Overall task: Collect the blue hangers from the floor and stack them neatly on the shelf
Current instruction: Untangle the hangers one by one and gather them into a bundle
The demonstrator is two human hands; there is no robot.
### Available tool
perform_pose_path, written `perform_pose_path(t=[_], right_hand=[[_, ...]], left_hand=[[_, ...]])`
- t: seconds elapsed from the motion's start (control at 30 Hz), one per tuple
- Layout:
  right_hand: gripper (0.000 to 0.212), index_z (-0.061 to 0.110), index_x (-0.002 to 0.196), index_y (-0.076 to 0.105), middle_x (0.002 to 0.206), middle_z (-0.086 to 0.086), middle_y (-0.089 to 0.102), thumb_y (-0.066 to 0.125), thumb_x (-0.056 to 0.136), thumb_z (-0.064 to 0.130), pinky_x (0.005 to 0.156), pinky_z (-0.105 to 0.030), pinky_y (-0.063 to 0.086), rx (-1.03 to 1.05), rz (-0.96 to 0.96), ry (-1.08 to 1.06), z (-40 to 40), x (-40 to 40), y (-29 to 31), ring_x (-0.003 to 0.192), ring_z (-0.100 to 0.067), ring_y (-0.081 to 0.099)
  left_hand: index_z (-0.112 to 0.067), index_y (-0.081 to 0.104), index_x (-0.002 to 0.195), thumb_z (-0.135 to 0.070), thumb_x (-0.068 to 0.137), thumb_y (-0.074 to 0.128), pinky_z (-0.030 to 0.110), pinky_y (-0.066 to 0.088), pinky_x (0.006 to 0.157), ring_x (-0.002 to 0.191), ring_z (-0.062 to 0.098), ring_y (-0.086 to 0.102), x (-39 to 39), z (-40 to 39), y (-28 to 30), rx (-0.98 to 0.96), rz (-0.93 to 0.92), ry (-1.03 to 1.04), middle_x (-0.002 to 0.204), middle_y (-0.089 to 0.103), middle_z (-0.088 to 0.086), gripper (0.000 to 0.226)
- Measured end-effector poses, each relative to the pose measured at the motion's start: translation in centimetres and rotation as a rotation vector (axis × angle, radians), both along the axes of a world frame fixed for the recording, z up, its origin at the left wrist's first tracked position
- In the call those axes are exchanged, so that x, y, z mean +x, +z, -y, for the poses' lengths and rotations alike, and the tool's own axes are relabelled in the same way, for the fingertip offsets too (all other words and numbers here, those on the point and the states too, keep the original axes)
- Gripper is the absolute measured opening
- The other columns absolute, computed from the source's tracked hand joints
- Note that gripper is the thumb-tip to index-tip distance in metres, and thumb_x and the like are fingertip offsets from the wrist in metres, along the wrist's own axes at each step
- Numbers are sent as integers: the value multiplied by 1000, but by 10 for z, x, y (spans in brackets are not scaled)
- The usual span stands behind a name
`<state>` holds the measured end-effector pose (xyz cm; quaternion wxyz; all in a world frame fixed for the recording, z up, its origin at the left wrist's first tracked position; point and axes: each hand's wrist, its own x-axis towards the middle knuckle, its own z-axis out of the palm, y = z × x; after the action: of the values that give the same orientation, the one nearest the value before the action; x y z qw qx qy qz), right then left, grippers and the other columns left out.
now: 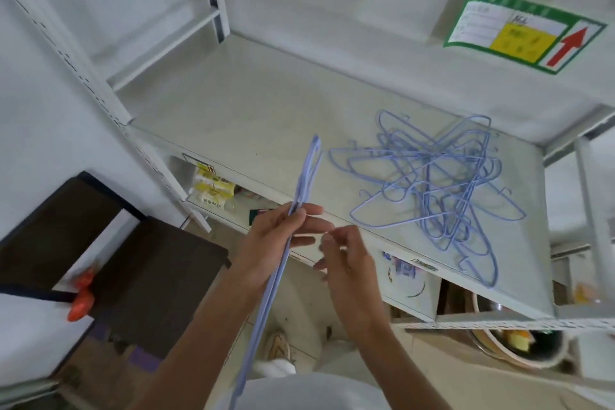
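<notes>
My left hand [281, 236] grips a thin bundle of blue wire hangers [306, 173] held edge-on; the bundle runs from below my arm up over the front edge of the white shelf [233, 103]. My right hand [346, 256] hovers just to the right of it, fingers loosely curled, holding nothing. A tangled pile of several blue hangers [439, 183] lies on the right part of the shelf, some reaching its front edge.
A dark box with an orange clip [81, 296] stands at the left. Packets [213, 186] and boxes sit on the lower shelf, a bowl [512, 343] at lower right. A green label with a red arrow [522, 30] hangs on the upper shelf.
</notes>
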<state>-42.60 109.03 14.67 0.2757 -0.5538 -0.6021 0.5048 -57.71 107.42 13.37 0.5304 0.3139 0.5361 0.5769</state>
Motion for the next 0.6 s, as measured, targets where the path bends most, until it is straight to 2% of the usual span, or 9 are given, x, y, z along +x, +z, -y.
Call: perform_pose_path(t=[0.07, 0.13, 0.2, 0.27, 0.33, 0.47, 0.6], right_hand=[[28, 8, 104, 60, 80, 1, 74, 46, 109, 31, 67, -38, 56, -365, -203, 12, 12, -6, 1, 70, -21, 72], [39, -3, 108, 59, 83, -13, 73, 38, 112, 30, 66, -32, 59, -554, -280, 105, 15, -14, 5, 71, -28, 71], [35, 0, 98, 56, 83, -19, 65, 36, 113, 25, 59, -31, 57, -521, -285, 147, 17, -21, 6, 61, -29, 65], [33, 7, 88, 52, 71, -10, 55, 36, 113, 21, 47, -26, 43, -442, -251, 97, 17, -21, 4, 47, -16, 49], [33, 9, 85, 50, 59, 3, 42, 36, 112, 20, 41, -17, 29, -404, -231, 43, 14, -17, 3, 41, -6, 34], [35, 14, 81, 47, 51, 10, 32, 34, 113, 22, 38, -15, 22, -477, -228, 29, 13, -6, 0, 39, -3, 24], [38, 15, 79, 43, 56, 5, 27, 31, 114, 23, 39, -18, 19, -483, -290, 64, 18, 1, -3, 44, -6, 20]], left_hand=[[-6, 73, 113, -19, 110, 47, 28, 58, 82, 95, 23, 79, 4, -5, -6, 38, -67, 59, 90, 83, 10, 29], [-12, 71, 115, -25, 111, 47, 35, 56, 89, 98, 23, 78, 12, -12, -9, 53, -109, 87, 92, 83, 9, 28], [-15, 68, 123, -31, 111, 44, 39, 57, 93, 104, 25, 77, 20, -18, -10, 93, -112, 61, 102, 83, 8, 31], [-14, 65, 128, -33, 111, 42, 34, 61, 87, 104, 26, 78, 18, -23, -11, 120, -72, 11, 108, 82, 8, 34], [-13, 69, 124, -34, 108, 44, 31, 63, 80, 98, 28, 79, 11, -28, -8, 55, 0, -71, 104, 83, 10, 37], [-11, 78, 115, -34, 110, 46, 32, 63, 77, 93, 32, 80, 3, -37, -10, -140, 27, -347, 97, 82, 19, 39], [-6, 77, 114, -34, 110, 46, 30, 63, 78, 97, 31, 80, 0, -53, -6, -116, -15, -380, 106, 81, 17, 42]])
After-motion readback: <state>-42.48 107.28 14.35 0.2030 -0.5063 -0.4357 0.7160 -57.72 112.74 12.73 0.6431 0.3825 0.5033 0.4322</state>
